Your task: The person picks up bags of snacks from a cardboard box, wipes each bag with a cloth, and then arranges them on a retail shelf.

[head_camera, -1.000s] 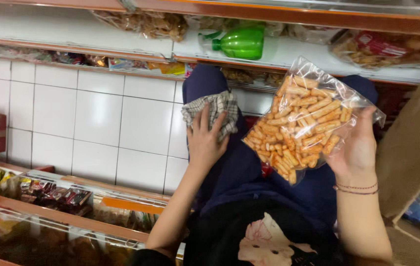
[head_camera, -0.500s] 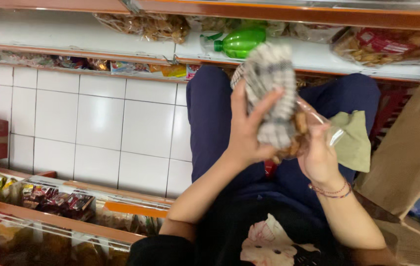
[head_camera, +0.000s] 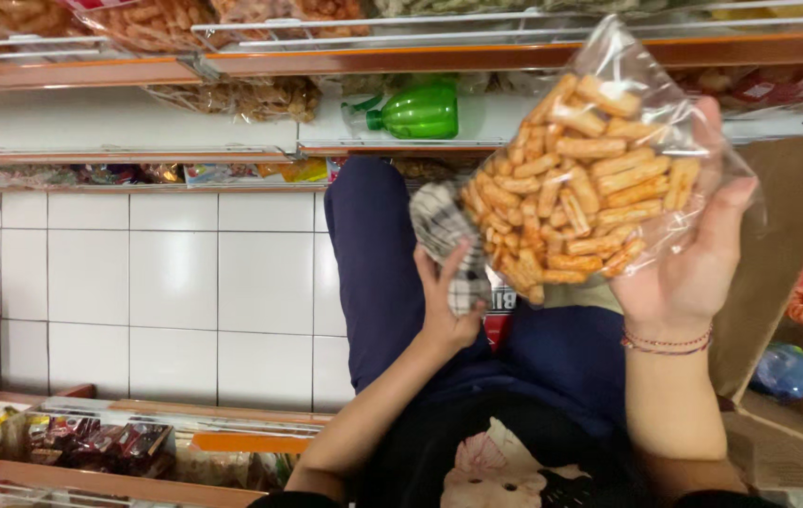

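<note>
Wiping step, as judged: right hand [head_camera: 693, 254], fingers wrapped around a clear snack bag [head_camera: 589, 179], raised it at two o'clock while left hand [head_camera: 448, 301] pinched a checked cloth [head_camera: 444, 226] beside it, needing steady support.

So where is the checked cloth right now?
In the head view, the checked cloth is at centre, gripped by the left hand, just left of the snack bag.

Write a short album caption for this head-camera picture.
Right hand lifts a clear bag of orange snack sticks; left hand holds a checked cloth.
</note>
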